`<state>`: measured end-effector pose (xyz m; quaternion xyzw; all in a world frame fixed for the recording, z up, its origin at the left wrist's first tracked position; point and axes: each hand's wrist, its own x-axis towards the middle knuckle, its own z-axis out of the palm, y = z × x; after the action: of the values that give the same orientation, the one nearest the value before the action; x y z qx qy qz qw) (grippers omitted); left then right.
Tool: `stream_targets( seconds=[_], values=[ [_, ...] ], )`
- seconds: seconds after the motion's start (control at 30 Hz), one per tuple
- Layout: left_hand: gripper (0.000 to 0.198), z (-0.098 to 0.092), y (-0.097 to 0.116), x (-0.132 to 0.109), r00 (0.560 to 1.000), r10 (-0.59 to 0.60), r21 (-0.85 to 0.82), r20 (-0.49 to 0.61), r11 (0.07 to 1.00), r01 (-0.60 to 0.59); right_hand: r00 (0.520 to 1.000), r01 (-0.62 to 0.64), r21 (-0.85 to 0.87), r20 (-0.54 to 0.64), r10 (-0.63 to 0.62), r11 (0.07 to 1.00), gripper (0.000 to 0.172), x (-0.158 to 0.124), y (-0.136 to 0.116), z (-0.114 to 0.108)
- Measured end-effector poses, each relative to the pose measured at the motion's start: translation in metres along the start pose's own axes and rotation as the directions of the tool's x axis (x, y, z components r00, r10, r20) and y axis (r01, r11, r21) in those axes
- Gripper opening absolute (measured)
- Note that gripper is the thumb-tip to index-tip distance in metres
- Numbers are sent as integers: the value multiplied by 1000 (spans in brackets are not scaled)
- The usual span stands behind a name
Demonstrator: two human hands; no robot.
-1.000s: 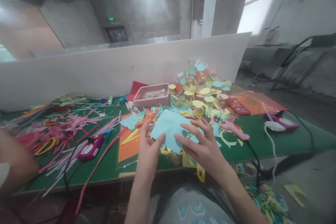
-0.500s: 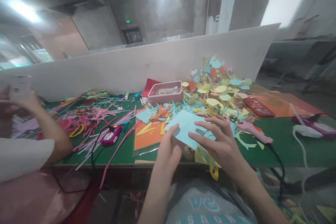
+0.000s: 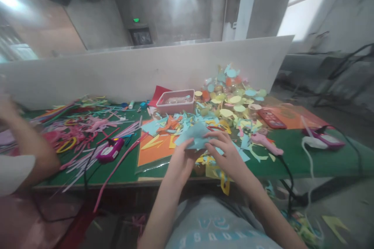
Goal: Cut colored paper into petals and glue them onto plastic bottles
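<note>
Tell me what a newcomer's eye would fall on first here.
Probably the light-blue paper in the left hand, with the right hand touching its edge. Behind it, a heap of pastel discs stands before the white board. Off to the left, pink strips sprawl over the green tabletop.

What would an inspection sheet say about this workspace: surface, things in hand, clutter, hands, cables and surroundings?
Surface: green tabletop, much of it covered at left and middle.
Things in hand: one bent sheet of light-blue paper.
Clutter: paper scraps in front of a pink basket; pink strips at left; heaped paper discs right of the basket.
Hands: left hand and right hand hold the light-blue paper between them.
Cables: black cable from a pink tool, and a white cable, both over the near edge.
Surroundings: white panel behind; another person's arm at left.
</note>
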<state>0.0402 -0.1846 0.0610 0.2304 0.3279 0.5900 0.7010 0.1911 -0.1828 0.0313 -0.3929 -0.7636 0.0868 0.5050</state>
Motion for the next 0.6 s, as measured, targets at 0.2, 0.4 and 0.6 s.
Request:
stream_targets(
  seconds=[0.2,0.4,0.6],
  values=[
    [36,-3,-2,2,999,21,117,49,993,-26,974,-171,147,-125,190,974,24,3,7,11],
    [42,-5,-1,3,996,39,239,83,969,-58,945,-289,293,-63,320,912,23,6,9,9],
    [56,-16,6,9,988,121,497,95,854,-152,936,-320,305,-43,349,897,23,10,5,3]
  ],
)
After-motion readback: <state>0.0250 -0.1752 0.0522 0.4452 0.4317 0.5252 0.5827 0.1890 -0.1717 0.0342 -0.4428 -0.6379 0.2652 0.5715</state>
